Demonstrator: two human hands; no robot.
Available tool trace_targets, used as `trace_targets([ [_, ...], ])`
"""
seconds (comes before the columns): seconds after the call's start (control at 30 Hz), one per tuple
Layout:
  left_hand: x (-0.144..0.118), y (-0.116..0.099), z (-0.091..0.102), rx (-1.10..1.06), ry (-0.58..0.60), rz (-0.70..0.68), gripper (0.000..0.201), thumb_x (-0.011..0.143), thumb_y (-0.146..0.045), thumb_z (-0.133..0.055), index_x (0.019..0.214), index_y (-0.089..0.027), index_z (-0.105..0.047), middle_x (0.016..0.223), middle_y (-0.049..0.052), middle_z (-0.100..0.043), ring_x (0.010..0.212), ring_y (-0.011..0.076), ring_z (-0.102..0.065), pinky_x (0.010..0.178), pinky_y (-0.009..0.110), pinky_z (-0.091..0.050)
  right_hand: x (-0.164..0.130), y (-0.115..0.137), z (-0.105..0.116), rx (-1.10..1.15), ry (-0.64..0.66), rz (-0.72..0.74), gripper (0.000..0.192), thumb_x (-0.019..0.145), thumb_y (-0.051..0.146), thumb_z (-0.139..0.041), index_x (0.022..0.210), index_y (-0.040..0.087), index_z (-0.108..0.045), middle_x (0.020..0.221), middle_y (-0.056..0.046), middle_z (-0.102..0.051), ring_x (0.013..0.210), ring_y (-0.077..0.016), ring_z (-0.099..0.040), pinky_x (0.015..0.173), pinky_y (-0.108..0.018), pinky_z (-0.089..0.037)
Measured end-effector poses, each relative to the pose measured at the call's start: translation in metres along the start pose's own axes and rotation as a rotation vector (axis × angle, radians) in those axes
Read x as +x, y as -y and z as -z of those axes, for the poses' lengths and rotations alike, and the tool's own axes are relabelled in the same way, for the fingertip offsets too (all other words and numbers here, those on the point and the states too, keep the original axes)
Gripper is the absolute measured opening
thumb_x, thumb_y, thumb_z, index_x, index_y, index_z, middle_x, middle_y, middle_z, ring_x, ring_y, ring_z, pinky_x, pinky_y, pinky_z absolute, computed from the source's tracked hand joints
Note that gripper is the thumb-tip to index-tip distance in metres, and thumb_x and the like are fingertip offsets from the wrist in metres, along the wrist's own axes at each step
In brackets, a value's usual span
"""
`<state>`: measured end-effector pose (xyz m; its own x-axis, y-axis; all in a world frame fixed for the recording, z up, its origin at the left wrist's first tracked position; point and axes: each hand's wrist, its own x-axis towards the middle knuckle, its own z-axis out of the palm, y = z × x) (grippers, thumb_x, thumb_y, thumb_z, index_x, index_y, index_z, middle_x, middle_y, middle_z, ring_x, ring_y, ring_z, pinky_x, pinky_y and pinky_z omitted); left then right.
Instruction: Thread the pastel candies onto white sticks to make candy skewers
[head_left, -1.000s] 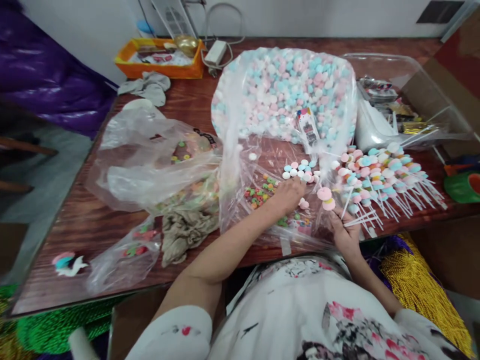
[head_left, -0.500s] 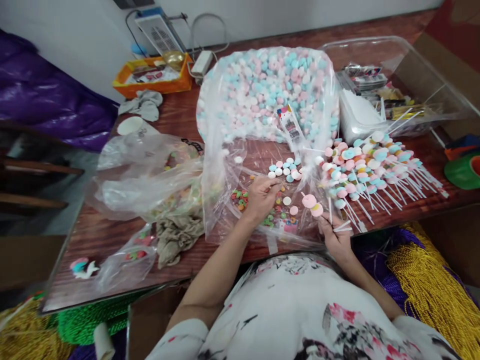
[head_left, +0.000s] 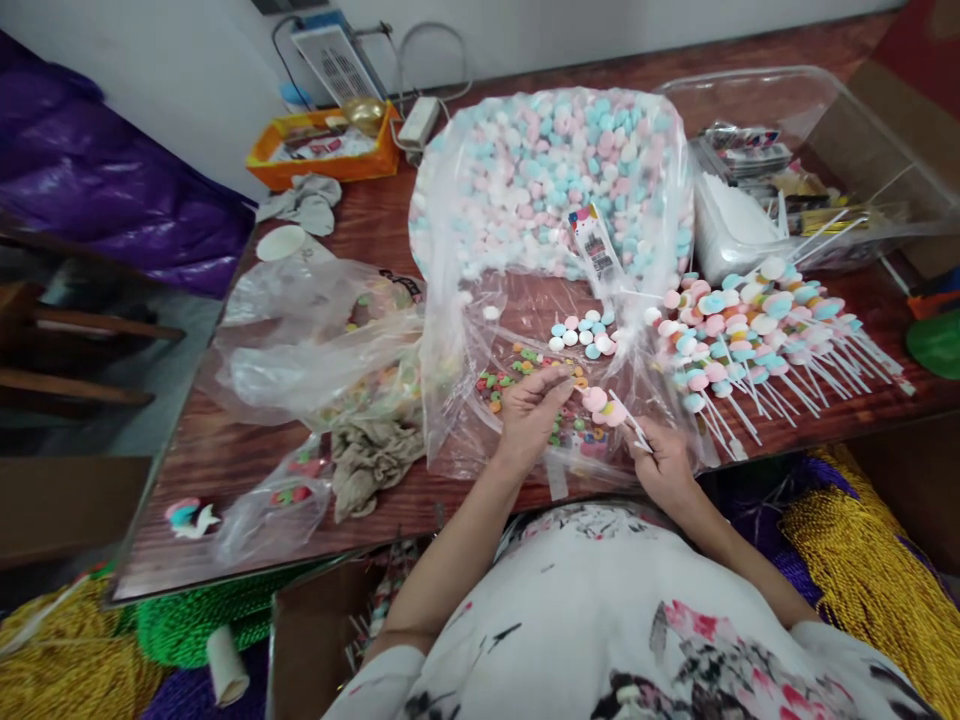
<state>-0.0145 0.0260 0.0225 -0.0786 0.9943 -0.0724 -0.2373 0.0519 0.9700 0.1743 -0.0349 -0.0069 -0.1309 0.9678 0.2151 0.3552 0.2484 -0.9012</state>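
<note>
My right hand (head_left: 666, 465) is closed around a white stick (head_left: 638, 434) and seems to hold at least one more alongside it. Threaded on the held stick are flat pink candies (head_left: 595, 399) with a yellow piece between them. Fingertips pinched, my left hand (head_left: 534, 412) is at the tip of that stick; whatever it grips is too small to make out. Beneath both hands lies clear plastic with small coloured rings (head_left: 517, 375). Loose pink, white and blue discs (head_left: 585, 333) sit just beyond my left hand.
A big clear bag of pastel discs (head_left: 551, 180) lies behind my hands. Finished candy sticks (head_left: 757, 340) are piled at the right, near a clear plastic bin (head_left: 739, 258). Left are plastic bags (head_left: 292, 340), a crumpled cloth (head_left: 375, 465) and an orange tray (head_left: 322, 175).
My left hand has moved from near the loose discs to the tip of the held stick. My right hand has brought the stick left, towards it. The view has shifted slightly.
</note>
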Motion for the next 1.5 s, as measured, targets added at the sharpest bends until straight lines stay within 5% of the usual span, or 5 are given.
trace_targets([
  [0.3, -0.007, 0.003, 0.013, 0.182, -0.103, -0.12, 0.024, 0.073, -0.033, -0.076, 0.093, -0.02, -0.076, 0.088, 0.003, -0.076, 0.073, 0.0154, -0.07, 0.068, 0.028, -0.058, -0.003, 0.001, 0.003, -0.069, -0.016, 0.017, 0.023, 0.086, 0.013, -0.046, 0.092, 0.018, -0.068, 0.071, 0.0, -0.065, 0.061, -0.0145, -0.055, 0.063, -0.025, -0.044],
  [0.53, -0.021, -0.01, 0.015, 0.568, 0.104, -0.391, 0.017, 0.083, -0.024, -0.065, 0.096, -0.024, -0.076, 0.096, 0.004, -0.076, 0.088, 0.019, -0.07, 0.089, 0.035, -0.054, -0.012, -0.011, 0.002, -0.204, 0.032, 0.096, 0.03, 0.083, 0.01, -0.046, 0.1, 0.018, -0.069, 0.085, -0.006, -0.073, 0.075, -0.0199, -0.067, 0.072, -0.031, -0.051],
  [0.87, -0.021, -0.008, 0.033, 0.107, 0.123, -0.028, 0.048, 0.071, -0.031, -0.079, 0.116, -0.023, -0.066, 0.079, 0.001, -0.069, 0.064, 0.0119, -0.061, 0.058, 0.023, -0.049, -0.017, -0.004, 0.004, 0.055, -0.063, 0.009, 0.022, 0.093, 0.028, -0.052, 0.079, 0.018, -0.066, 0.062, 0.0, -0.059, 0.055, -0.0122, -0.051, 0.056, -0.025, -0.043],
  [1.2, -0.003, 0.012, 0.026, 1.228, 0.29, -0.327, 0.008, 0.082, -0.02, -0.064, 0.081, -0.018, -0.072, 0.084, 0.007, -0.061, 0.085, 0.0216, -0.056, 0.082, 0.038, -0.046, -0.017, -0.009, 0.013, 0.029, -0.142, -0.025, 0.023, 0.095, 0.028, -0.053, 0.077, 0.018, -0.064, 0.058, 0.003, -0.049, 0.053, -0.0106, -0.044, 0.054, -0.025, -0.037],
  [1.5, -0.011, -0.012, 0.025, 0.085, 0.218, 0.166, 0.022, 0.072, -0.033, -0.077, 0.088, -0.018, -0.076, 0.07, 0.003, -0.07, 0.057, 0.0121, -0.058, 0.056, 0.026, -0.046, -0.016, -0.013, 0.007, -0.041, -0.068, 0.21, 0.016, 0.092, 0.015, -0.054, 0.098, 0.018, -0.068, 0.082, -0.004, -0.071, 0.068, -0.0149, -0.066, 0.063, -0.025, -0.051],
])
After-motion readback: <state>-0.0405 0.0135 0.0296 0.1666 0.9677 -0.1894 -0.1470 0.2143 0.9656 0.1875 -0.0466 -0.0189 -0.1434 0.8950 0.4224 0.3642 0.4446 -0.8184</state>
